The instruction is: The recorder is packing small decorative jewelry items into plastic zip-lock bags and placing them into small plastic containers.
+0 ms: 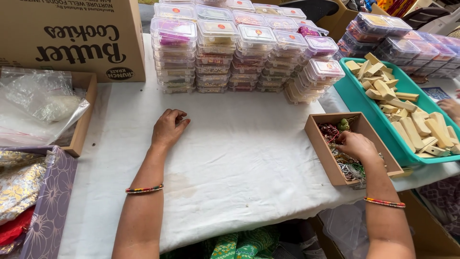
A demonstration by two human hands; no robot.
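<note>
Right hand point(353, 144) dipped into small cardboard box point(320, 135), lower right, grip closing on beaded trinkets point(349, 165) | left hand point(168, 128) rested loosely curled, empty, mid-frame on white surface point(239, 163) | stacked clear containers point(239, 48) waited above, within reach.

- A big brown cardboard carton point(72, 36) with dark lettering stands far beyond the left hand point(168, 128), at the tabletop's point(239, 163) back left corner.
- Stacks of clear lidded plastic boxes point(239, 48), each with a small round red-and-yellow sticker, rise beyond both hands.
- A small open brown cardboard box point(318, 144) sits under the right hand point(355, 145).
- More clear boxes point(397, 45) stand beyond a teal tray point(357, 98).
</note>
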